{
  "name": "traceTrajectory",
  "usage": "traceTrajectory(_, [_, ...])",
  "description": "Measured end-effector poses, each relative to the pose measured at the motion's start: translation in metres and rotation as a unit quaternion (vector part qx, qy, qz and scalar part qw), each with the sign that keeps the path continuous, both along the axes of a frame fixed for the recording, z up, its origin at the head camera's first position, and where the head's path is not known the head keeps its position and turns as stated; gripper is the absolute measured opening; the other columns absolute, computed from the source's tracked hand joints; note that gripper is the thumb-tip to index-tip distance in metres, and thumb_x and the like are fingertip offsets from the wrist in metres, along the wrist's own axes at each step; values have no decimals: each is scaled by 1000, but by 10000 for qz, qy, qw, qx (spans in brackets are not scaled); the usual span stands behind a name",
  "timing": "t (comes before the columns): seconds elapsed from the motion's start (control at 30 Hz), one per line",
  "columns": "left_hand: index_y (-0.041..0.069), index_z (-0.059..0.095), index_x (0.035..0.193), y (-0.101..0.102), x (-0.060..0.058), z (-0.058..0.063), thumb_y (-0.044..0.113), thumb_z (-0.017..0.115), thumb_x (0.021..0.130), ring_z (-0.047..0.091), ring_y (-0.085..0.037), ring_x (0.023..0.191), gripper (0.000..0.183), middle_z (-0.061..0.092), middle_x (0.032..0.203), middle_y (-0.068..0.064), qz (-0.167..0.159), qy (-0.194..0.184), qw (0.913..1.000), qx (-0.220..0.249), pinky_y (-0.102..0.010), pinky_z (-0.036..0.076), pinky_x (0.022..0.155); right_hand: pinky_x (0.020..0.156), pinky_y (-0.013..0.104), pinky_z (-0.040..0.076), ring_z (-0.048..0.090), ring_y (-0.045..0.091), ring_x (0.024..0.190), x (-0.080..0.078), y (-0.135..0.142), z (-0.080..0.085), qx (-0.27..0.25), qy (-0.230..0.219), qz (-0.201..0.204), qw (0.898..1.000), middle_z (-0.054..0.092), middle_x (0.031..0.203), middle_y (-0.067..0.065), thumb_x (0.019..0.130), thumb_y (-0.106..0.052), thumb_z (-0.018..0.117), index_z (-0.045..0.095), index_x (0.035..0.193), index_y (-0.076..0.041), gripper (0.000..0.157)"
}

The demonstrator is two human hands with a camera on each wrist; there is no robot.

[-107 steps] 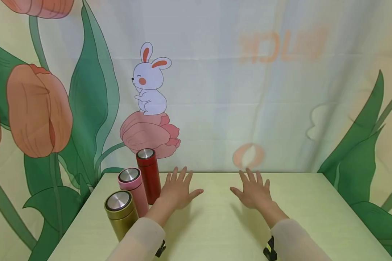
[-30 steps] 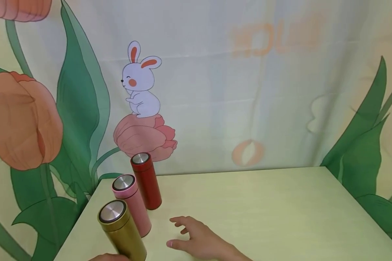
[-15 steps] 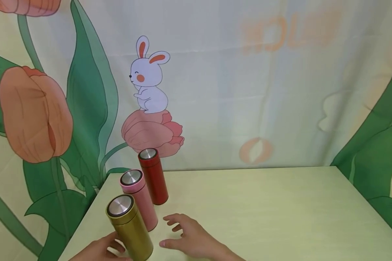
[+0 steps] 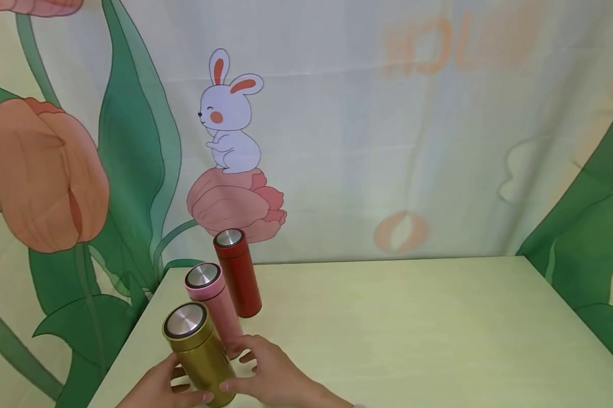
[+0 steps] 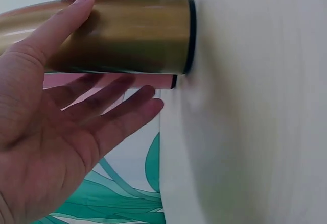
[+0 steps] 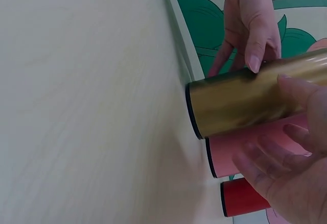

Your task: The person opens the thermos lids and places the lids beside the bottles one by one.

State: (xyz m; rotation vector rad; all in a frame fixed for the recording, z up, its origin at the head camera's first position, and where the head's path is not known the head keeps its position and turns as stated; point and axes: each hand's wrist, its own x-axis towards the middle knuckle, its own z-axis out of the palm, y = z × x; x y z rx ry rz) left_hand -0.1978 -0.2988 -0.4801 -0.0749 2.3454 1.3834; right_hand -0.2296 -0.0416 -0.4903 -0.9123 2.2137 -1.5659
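Observation:
A gold thermos bottle with a steel-topped lid stands upright at the table's near left, between my two hands. My left hand is at its left side, thumb across the front; in the left wrist view the fingers are spread and fairly straight. From the right, my right hand reaches round it, thumb over the gold surface and loosely bent fingers beside the pink thermos bottle. Whether those fingers touch either bottle I cannot tell. Behind the pink one stands a red thermos bottle.
The three bottles form a slanting row along the left side of the pale table. A curtain printed with tulips and a rabbit hangs behind the table's back edge.
From both lying forward over the table, my hands have moved to the gold bottle. In the last half second the right hand has moved left, up to it, and the left has come closer round it.

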Motion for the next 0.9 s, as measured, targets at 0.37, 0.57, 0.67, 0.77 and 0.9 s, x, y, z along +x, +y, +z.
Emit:
traceTrajectory(0.37, [-7,19,156,-1,2,-8,30,80,92,67,-47,116,96,41,149,-42,219,-387,9965,710,-60,57,94,83,23,56,59,0,110,1,-15,-4,123,-570,-38,9983,63,128,-17,91,-33,79,55,146,-32,60])
traceTrajectory(0.57, [-10,23,154,0,-1,-10,30,83,90,70,-42,111,96,49,142,-40,256,-342,9975,563,-60,57,94,83,24,58,60,-1,106,-2,-20,-6,89,-880,-206,9959,65,119,-17,92,-31,78,59,141,-34,52])
traceTrajectory(0.67, [-11,22,153,-1,-1,-11,30,82,91,71,-41,111,95,50,141,-41,186,-323,9975,600,-59,57,94,83,23,58,60,-1,106,-2,-20,-7,74,-862,-253,9959,66,117,-17,92,-32,78,60,140,-34,51])
traceTrajectory(0.77, [-12,21,153,-2,-3,-12,30,81,92,70,-42,112,96,49,141,-42,124,-320,9971,682,-58,58,93,82,22,57,61,-1,105,-3,-18,-9,23,-786,-263,9966,66,117,-16,91,-32,79,60,140,-33,52])
traceTrajectory(0.9, [-13,21,153,0,-5,-12,30,81,92,70,-42,112,96,50,140,-42,28,-254,9969,747,-57,58,93,80,21,57,60,-2,104,-4,-15,-9,-29,-650,-295,9974,67,117,-16,91,-32,79,61,141,-33,52])
